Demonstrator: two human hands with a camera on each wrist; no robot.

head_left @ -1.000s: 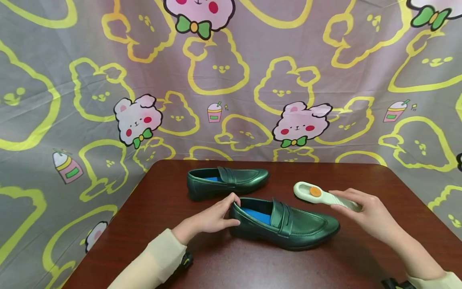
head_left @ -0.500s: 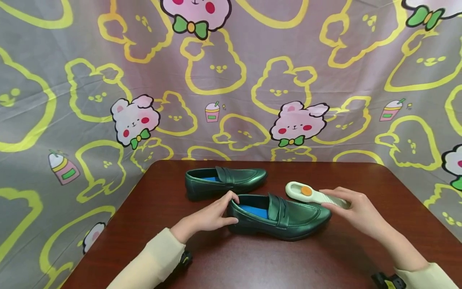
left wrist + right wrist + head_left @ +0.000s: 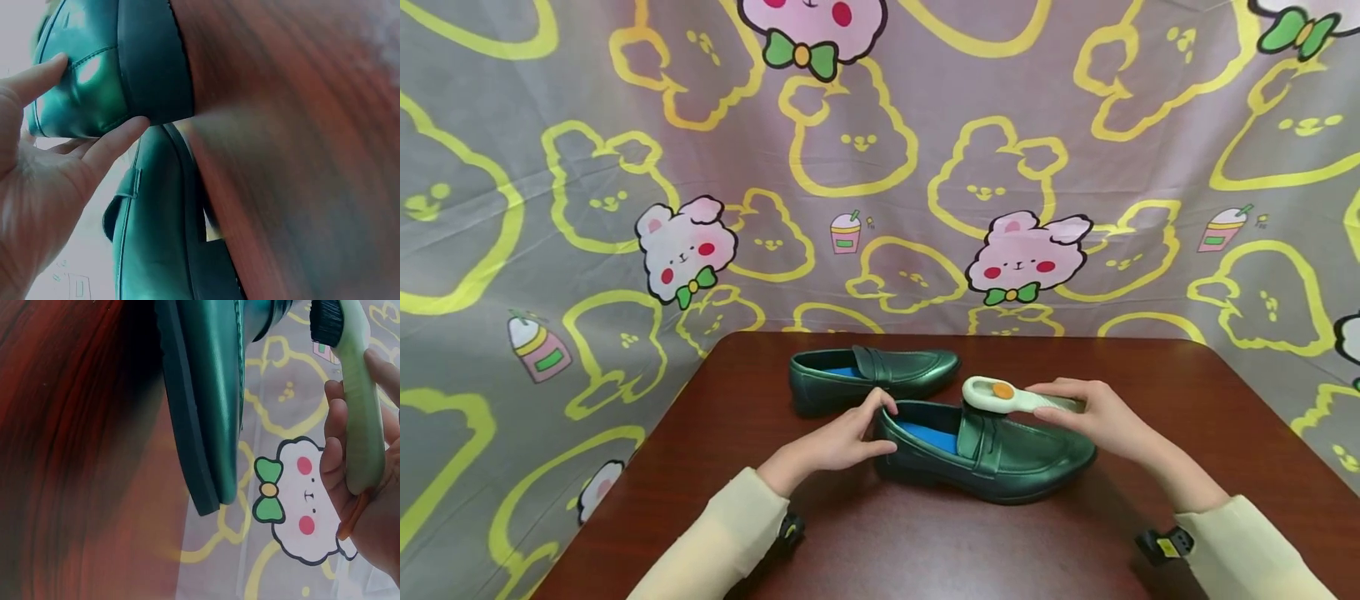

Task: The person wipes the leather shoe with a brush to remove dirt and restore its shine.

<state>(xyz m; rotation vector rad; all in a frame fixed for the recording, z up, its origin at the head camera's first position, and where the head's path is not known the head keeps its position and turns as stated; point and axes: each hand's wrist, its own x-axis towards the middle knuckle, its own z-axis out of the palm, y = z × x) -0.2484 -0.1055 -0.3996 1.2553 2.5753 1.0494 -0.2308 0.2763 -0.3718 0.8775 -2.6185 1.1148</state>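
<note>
At the near side of the worktop (image 3: 880,550), two pale cream sleeves, a left sleeve (image 3: 722,529) and a right sleeve (image 3: 1247,546), extend inward, with black wrist units (image 3: 1167,546) beside the cuffs. The left hand (image 3: 842,437) pinches the heel of the near shoe (image 3: 1030,462), fingertips at the rim of the opening, thumb on the outer wall. The right hand (image 3: 1093,412) is clamped round the handle of a brush (image 3: 1018,402) above the near shoe, the brush head beside its strap. The right wrist view shows a gap between bristles (image 3: 326,324) and the part of the shoe in frame; contact elsewhere cannot be determined. The near shoe sits on the worktop, toe to the right. Behind it stands the far shoe (image 3: 910,375), similarly aligned, its lower edge partly covered by the left hand and near shoe.

Materials: brush handle smooth, pale green, ribbed along the grip, fitted with an orange disc (image 3: 1002,390) and an orange loop (image 3: 355,515); bristles dark and dense. Both shoes are glossy dark-green loafers, tapered at the toe, with blue insoles (image 3: 931,437); stitching runs across the near heel. Worktop reddish-brown, wood-grained, round-cornered. Beyond hangs a creased grey cloth (image 3: 910,275) printed with yellow outlines, rabbit heads and drink cups.

Markings: small signs beside the cups are too small to read.
</note>
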